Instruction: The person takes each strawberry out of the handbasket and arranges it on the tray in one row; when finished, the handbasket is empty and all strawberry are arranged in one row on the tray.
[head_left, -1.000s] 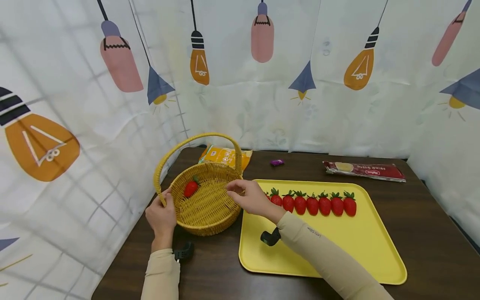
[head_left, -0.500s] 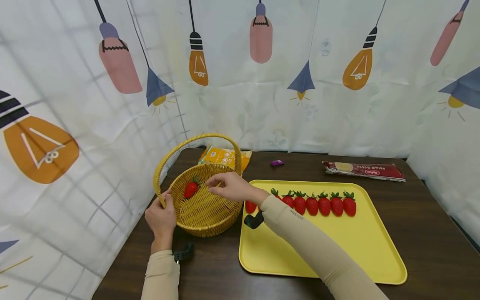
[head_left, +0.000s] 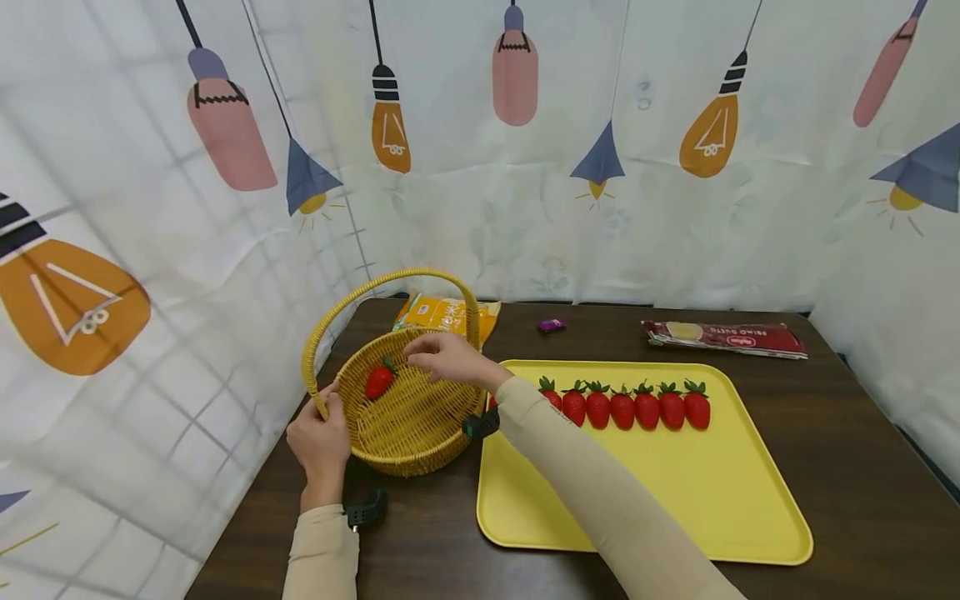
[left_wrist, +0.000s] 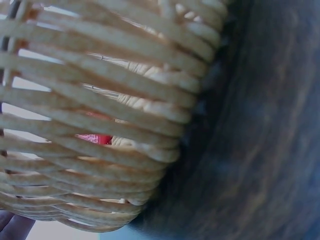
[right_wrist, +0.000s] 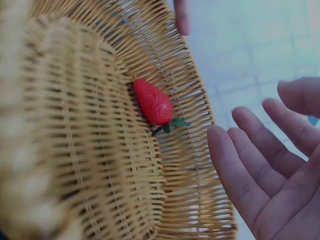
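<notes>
A yellow wicker basket (head_left: 397,429) with a tall arched handle stands on the table's left side. My left hand (head_left: 321,437) grips its left rim at the foot of the handle. Over the basket's far part hovers my right hand (head_left: 450,358); in the right wrist view its fingers (right_wrist: 245,175) are loosely bent, apart, with nothing between them. Inside the basket, against the left wall, lies one red strawberry (right_wrist: 154,102) with green leaves. The left wrist view is mostly filled by woven basket wall (left_wrist: 90,100), with a bit of red showing through the gaps.
Right of the basket lies a yellow tray (head_left: 652,500) with a row of several strawberries (head_left: 622,408), partly hidden by the right arm. Behind are an orange packet (head_left: 435,312), a small purple-wrapped item (head_left: 551,326) and a long dark red packet (head_left: 727,337).
My right hand has moved left, from the basket's right edge to above its far part. The left hand keeps its grip, and the strawberry in the basket lies as before.
</notes>
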